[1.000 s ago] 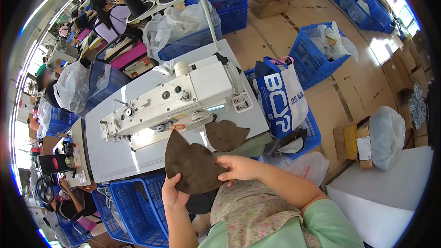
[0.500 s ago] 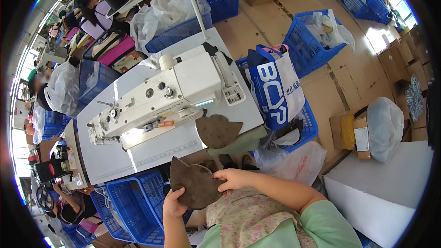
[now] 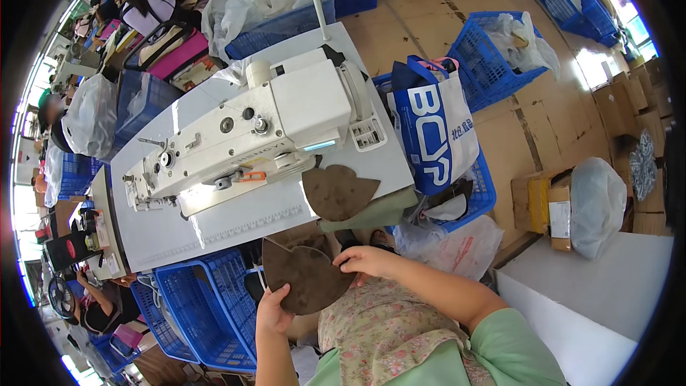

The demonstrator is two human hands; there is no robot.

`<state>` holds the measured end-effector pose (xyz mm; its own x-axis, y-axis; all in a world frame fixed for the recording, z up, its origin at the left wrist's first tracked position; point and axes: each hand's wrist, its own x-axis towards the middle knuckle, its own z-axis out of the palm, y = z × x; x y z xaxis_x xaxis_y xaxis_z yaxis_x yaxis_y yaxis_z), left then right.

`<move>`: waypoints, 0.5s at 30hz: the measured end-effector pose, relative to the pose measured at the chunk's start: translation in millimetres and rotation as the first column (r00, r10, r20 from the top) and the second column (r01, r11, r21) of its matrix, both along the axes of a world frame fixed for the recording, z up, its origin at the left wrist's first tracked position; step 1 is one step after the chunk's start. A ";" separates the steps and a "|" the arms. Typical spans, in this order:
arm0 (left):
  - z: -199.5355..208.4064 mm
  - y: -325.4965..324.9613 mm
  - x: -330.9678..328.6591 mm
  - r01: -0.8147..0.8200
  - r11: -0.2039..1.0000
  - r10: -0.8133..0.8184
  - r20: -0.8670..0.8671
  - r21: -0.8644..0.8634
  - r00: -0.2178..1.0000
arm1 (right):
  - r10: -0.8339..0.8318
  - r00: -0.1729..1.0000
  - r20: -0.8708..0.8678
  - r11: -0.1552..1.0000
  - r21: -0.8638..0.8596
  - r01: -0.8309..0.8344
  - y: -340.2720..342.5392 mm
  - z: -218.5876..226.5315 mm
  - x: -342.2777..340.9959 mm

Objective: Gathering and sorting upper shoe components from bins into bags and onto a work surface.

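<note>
A dark brown, leaf-shaped piece of material (image 3: 304, 280), seemingly suede or leather, is held over my lap, in front of the table's near edge. My left hand (image 3: 274, 307) grips its lower left edge, the thumb lying on the face. At the upper right edge, my right hand (image 3: 361, 263) pinches the piece between thumb and fingers. A similar brown piece (image 3: 337, 193) lies on the right end of the sewing table (image 3: 236, 232), partly over a green cloth (image 3: 379, 213). The white sewing machine (image 3: 250, 125) stands behind, beyond both hands.
Blue baskets (image 3: 204, 307) stand below the table at the left. On the right, a white-and-blue bag (image 3: 436, 132) sits in another blue basket (image 3: 486, 189). A white block (image 3: 572, 314) and a carton (image 3: 530, 204) are at the far right. People work at the upper left.
The view has shifted slightly. The held piece is turned a little flatter toward me, and my right hand has moved slightly up and right along its edge.
</note>
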<state>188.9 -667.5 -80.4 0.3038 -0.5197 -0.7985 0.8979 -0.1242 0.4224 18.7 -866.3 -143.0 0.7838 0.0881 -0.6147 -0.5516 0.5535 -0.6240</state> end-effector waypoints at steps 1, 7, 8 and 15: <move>-2.2 1.9 -0.4 0.001 1.000 -0.001 0.015 0.009 1.000 | -0.082 0.996 -0.042 0.996 0.032 0.083 -1.2 -10.5 -0.8; 0.7 1.1 -1.0 -0.043 0.999 0.043 0.027 0.004 0.999 | -0.401 0.876 -0.269 0.912 -0.022 0.410 -30.3 -63.2 -4.2; 0.6 1.2 -0.7 -0.052 0.999 0.052 0.025 -0.006 0.998 | -0.501 0.816 -0.289 0.859 -0.050 0.510 -34.2 -66.8 -4.2; -4.2 6.9 1.0 -0.112 0.992 0.114 0.034 -0.054 0.993 | -0.629 0.725 -0.279 0.757 -0.007 0.654 -48.0 -73.2 -1.1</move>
